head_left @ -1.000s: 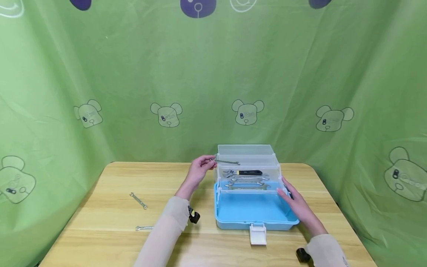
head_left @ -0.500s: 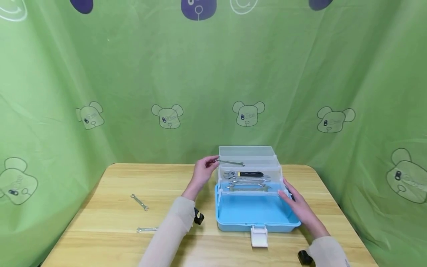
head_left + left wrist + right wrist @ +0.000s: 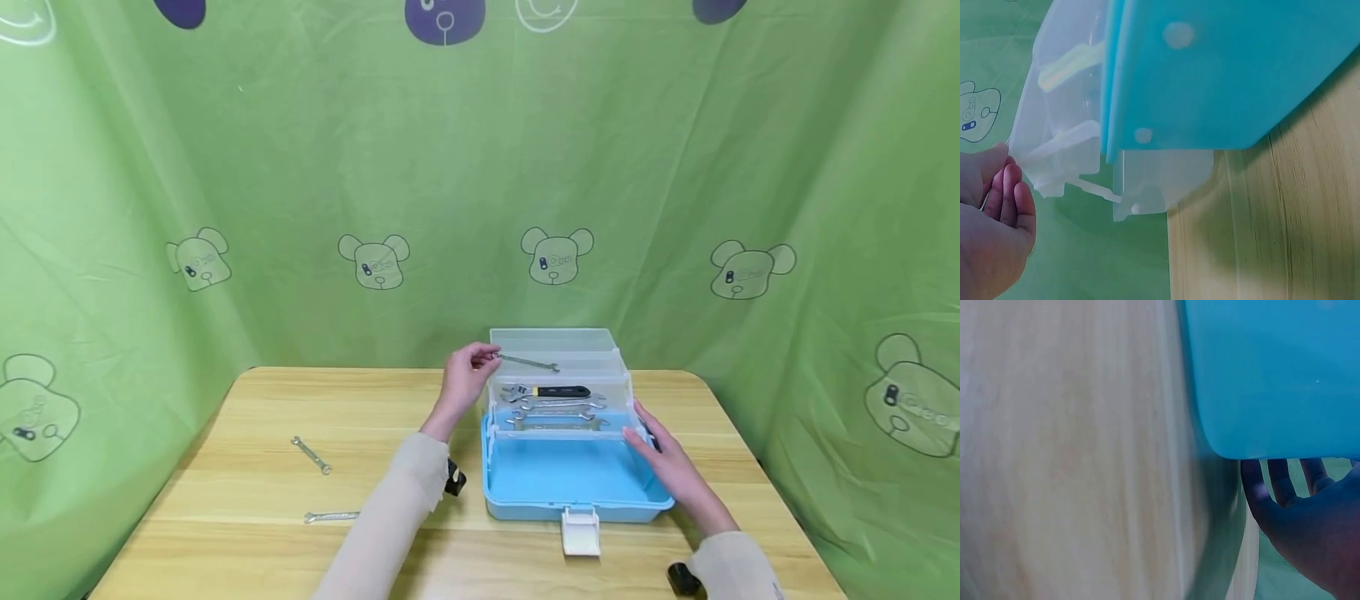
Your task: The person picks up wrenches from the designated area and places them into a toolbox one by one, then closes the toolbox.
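Observation:
My left hand (image 3: 465, 375) pinches one end of a small open-end wrench (image 3: 527, 362), whose far end points right over the upper clear tray of the toolbox (image 3: 577, 512). Seen from the left wrist, that hand (image 3: 997, 212) has thumb and fingertips together beside the clear tray, most of the wrench hidden. My right hand (image 3: 675, 467) holds the toolbox's right side, its thumb at the front corner of the lower tray. Its fingers (image 3: 1282, 481) go behind the blue wall in the right wrist view. In the lower tray lie a black-handled adjustable wrench (image 3: 558, 392) and several open-end wrenches (image 3: 558, 426).
Two small wrenches lie on the wooden table (image 3: 247, 467) at left: one slanted (image 3: 311, 455), the other (image 3: 330, 517) partly behind the left sleeve. The toolbox's white latch (image 3: 581, 533) hangs at the front. A green curtain (image 3: 465, 167) stands behind the table.
My left hand has moved right with the small wrench, bringing it further over the upper tray. The right hand has stayed on the toolbox's side.

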Demonstrator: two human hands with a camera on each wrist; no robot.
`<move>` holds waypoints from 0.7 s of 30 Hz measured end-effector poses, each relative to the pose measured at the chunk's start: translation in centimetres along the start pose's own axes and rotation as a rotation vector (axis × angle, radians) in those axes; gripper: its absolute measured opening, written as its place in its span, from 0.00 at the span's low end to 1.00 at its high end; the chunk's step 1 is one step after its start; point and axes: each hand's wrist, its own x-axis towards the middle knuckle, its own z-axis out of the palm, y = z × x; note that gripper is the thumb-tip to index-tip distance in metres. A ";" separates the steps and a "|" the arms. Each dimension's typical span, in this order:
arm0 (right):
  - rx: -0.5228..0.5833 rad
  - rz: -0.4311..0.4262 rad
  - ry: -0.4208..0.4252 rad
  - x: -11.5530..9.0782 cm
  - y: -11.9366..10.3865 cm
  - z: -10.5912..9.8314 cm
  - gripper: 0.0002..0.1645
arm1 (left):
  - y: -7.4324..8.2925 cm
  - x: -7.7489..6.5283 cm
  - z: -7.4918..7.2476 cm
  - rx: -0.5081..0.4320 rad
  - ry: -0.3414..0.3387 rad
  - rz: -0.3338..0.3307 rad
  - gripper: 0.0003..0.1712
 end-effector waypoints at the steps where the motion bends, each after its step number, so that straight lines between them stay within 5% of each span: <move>1: -0.001 0.002 0.000 0.1 0.0 0.0 0.49 | 0.0 0.0 0.1 0.005 0.002 0.000 0.13; 21: -0.021 0.039 -0.002 -0.4 -0.6 0.1 0.51 | 0.1 0.4 0.7 0.218 -0.067 0.040 0.15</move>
